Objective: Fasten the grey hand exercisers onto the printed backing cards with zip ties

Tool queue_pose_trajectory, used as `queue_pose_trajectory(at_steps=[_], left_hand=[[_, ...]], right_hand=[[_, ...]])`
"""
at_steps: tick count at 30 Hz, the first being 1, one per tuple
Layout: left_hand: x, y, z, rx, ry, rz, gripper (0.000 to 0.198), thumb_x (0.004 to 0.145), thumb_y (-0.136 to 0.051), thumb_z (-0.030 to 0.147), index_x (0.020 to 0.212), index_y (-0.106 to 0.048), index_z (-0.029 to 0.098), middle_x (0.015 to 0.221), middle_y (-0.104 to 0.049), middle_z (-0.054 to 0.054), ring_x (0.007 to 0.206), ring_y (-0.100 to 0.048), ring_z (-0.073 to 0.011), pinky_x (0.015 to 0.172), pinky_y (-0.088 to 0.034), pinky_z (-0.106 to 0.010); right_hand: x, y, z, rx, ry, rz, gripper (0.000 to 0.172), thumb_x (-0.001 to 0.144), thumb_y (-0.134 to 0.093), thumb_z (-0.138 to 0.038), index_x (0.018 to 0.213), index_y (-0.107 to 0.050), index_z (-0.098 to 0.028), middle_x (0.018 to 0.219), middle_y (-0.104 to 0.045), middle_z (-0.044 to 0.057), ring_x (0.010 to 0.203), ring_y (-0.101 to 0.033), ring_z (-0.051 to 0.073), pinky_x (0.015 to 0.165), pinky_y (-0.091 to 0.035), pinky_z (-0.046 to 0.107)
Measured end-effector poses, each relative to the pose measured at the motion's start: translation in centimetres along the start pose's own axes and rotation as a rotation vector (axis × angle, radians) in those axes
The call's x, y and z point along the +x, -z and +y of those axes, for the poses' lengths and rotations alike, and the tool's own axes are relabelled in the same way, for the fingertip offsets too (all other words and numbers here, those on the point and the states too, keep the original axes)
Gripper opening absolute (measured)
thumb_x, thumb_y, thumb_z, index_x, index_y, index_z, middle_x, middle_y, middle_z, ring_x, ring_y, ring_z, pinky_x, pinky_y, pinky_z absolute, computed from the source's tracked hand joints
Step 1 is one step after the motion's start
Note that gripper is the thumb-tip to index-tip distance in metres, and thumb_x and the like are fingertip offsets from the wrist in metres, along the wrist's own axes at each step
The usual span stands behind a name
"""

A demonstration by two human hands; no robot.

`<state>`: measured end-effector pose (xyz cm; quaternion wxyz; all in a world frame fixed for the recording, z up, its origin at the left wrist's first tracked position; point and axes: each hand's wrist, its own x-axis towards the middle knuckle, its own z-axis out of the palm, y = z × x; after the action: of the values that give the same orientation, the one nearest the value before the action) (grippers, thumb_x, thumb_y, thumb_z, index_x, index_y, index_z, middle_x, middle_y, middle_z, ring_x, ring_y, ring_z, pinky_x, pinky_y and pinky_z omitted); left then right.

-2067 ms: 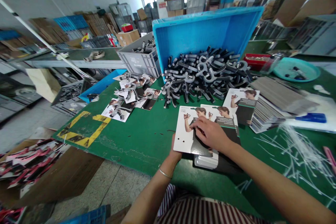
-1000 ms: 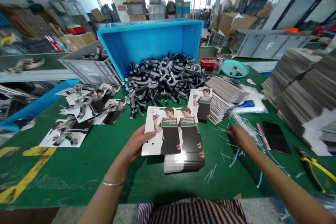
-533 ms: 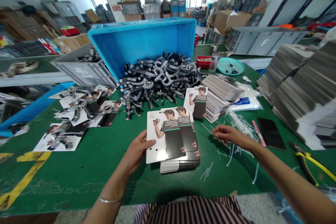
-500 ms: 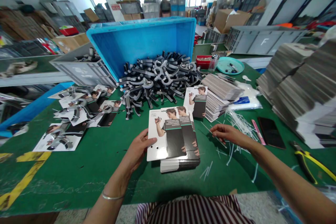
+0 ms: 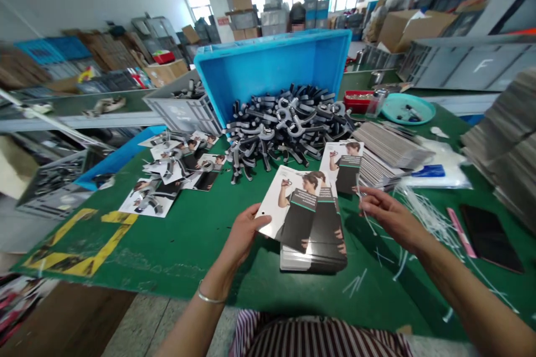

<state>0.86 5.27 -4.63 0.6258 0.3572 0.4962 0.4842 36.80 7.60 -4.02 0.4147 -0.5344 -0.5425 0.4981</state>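
My left hand pinches the left edge of a printed packaging card, thumb on top. The card is tilted over a stack of similar cards. To the right, my right hand holds a thin white cable tie between thumb and fingers. Another card lies behind the stack. A heap of grey and black hand grips spills from a tipped blue crate. At the left lie several cards with hand grips on them.
Loose white cable ties lie right of my hand, beside a pink cutter and a dark phone. Card stacks, a red box and a turquoise plate stand farther back. Grey cartons are piled at right.
The view has swung left. My left hand has lifted and turned the top card away from the stack. The cable tie in my right hand now stands more upright, closer to the card.
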Motion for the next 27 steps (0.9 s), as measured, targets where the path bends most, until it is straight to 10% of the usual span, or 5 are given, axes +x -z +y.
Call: queue_pose_trajectory(at_steps=[12, 27], left_hand=[[-0.9, 0.9, 4.2, 0.242, -0.23, 0.009, 0.041, 0.073, -0.077, 0.035, 0.107, -0.071, 0.015, 0.096, -0.073, -0.006, 0.079, -0.064, -0.019, 0.071, -0.048, -0.025], [1.2, -0.3, 3.5, 0.338, -0.292, -0.131, 0.037, 0.076, -0.072, 0.037, 0.107, -0.072, 0.016, 0.086, -0.066, -0.005, 0.058, -0.054, -0.012, 0.047, -0.043, -0.021]], right_hand=[[1.1, -11.8, -11.5, -0.857, 0.879, -0.091, 0.019, 0.096, -0.051, -0.029, 0.093, -0.068, -0.021, 0.089, -0.063, 0.009, 0.088, -0.055, 0.024, 0.078, -0.044, 0.038], [3.6, -16.3, -11.0, -1.291, 1.006, -0.273, 0.014, 0.095, -0.053, -0.021, 0.087, -0.064, -0.016, 0.091, -0.061, 0.01, 0.088, -0.048, 0.025, 0.075, -0.034, 0.037]])
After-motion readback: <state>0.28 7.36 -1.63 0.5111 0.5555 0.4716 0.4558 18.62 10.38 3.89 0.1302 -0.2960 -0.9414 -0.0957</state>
